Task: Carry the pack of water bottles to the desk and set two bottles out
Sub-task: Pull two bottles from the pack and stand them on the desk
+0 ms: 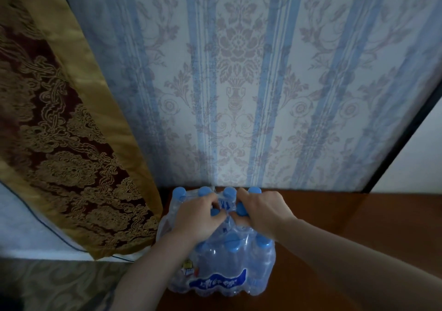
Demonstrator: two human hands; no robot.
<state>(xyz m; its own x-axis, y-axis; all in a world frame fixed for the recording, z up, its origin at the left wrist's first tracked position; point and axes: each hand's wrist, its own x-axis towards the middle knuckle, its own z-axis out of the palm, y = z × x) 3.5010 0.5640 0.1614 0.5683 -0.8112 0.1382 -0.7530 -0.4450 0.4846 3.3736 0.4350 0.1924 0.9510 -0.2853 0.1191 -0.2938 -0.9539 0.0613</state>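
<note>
A shrink-wrapped pack of water bottles [222, 270] with blue caps stands on the brown wooden desk [339, 217], at its left end against the wall. Both of my hands rest on top of the pack. My left hand [198, 217] has its fingers curled into the clear plastic wrap between the caps. My right hand [260, 209] grips the wrap right beside it, fingers hooked into the middle of the pack. The plastic is bunched and pulled between the two hands. No single bottle stands outside the pack.
Striped blue floral wallpaper [239, 83] rises right behind the desk. A gold and maroon patterned curtain [62, 143] hangs at the left, its hem near the pack. Patterned carpet [62, 284] lies at lower left. A dark frame edge [401, 129] runs at the right.
</note>
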